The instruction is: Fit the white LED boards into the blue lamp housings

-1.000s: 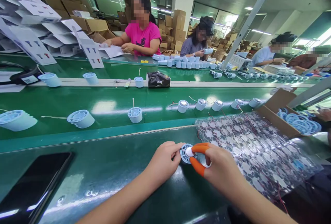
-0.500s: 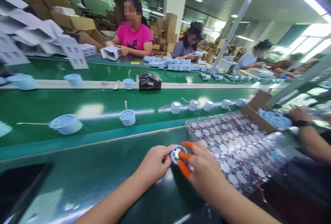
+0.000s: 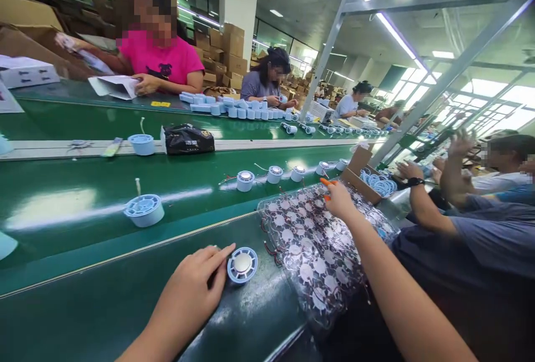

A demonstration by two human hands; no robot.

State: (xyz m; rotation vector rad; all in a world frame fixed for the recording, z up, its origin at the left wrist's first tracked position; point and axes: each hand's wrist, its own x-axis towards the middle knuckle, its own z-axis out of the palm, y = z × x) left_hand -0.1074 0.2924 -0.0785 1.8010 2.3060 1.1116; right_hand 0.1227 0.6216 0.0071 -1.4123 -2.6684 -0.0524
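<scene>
A round light-blue plastic housing [image 3: 236, 279] with spokes and a silvery white disc in its centre lies face up on the dark green bench. My left hand [image 3: 194, 273] holds it at its left rim between thumb and index finger. My right hand [image 3: 340, 203], with orange finger cots, is over the far part of a clear plastic tray [image 3: 292, 234] filled with white discs and thin red and dark wires. Its index finger and thumb are apart, and nothing shows between them.
Beyond the bench, blue housings [image 3: 144, 211] stand on a green conveyor [image 3: 96, 184]. A black packet [image 3: 190, 140] lies on the pale divider. An open carton of blue rings [image 3: 378, 182] stands past the tray, near a co-worker's arm [image 3: 430, 200]. Other people sit across the belt.
My right hand has left the blue housing and moved right and forward over the tray. My left hand stays at the housing, now down on the bench. The view has turned right.
</scene>
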